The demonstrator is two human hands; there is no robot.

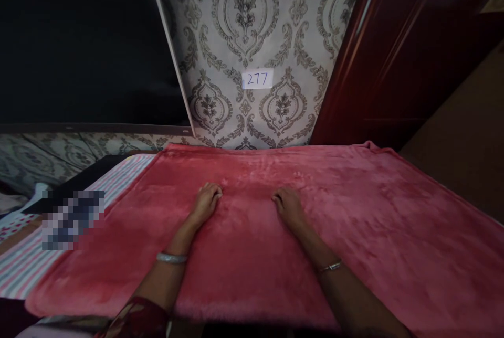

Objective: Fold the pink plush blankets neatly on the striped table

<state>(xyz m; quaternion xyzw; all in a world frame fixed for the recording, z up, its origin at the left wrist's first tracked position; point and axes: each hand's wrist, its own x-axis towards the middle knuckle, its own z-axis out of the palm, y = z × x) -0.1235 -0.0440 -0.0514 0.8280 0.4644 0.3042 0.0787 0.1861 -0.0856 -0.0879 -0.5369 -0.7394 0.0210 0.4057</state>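
A red plush blanket (244, 254) lies spread over the table surface in front of me. Left of centre, my left hand (206, 202) rests on it, the fingers curled in and nothing showing between them. My right hand (289, 207) lies on the same blanket a short way to the right, also loosely closed and holding nothing visible. Between the two hands is a stretch of bare plush. Each of my wrists carries a silver bangle.
A striped cloth (129, 170) shows from under the blanket's left edge, with a blurred-out patch over it. A large dark screen (86, 49) stands behind at left. Patterned wallpaper bears a paper label (257, 78) reading 277. A dark red wooden panel (378, 54) rises at right.
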